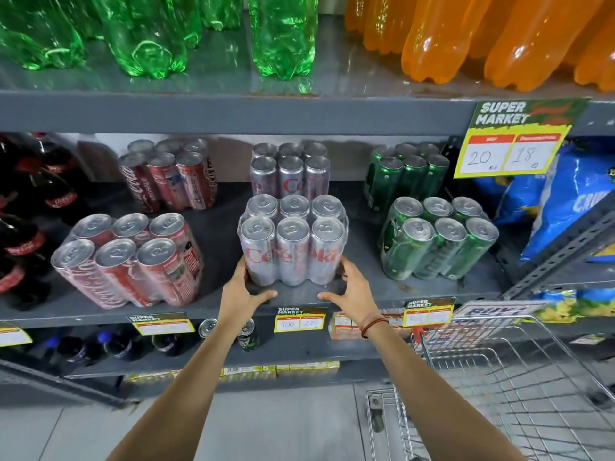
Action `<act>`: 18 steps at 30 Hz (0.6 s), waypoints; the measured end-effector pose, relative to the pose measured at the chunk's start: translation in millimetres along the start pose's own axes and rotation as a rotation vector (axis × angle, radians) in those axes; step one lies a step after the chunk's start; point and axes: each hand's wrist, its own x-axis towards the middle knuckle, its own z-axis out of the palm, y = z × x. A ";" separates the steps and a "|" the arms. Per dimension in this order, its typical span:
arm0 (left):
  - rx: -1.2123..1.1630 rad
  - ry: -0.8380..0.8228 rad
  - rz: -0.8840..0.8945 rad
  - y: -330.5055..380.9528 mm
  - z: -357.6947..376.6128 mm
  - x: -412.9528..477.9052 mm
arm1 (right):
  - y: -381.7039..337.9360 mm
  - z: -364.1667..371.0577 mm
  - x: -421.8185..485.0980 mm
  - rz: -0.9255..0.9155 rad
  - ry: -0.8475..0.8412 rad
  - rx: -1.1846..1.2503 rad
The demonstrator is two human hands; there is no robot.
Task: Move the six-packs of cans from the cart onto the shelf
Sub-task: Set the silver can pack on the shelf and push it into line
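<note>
As the silver pack [293,247] stands at the shelf's [219,241] front edge, left grip [244,289] and right grip [351,289] flank its base, equally near, fingers flat, thumbs splayed.

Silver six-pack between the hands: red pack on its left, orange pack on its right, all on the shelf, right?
Not orange: the head view shows a green pack right of the silver six-pack. The red pack on its left is correct.
</note>
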 end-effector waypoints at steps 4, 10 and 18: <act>-0.047 0.035 0.023 2.1 3.5 -7.5 | 3.4 0.1 0.3 -0.026 0.056 -0.038; -0.105 0.059 0.035 4.2 9.0 -24.2 | 5.5 5.3 -14.8 -0.002 0.147 0.001; -0.122 0.050 0.023 4.9 9.3 -28.0 | 3.7 6.2 -18.1 -0.016 0.140 -0.026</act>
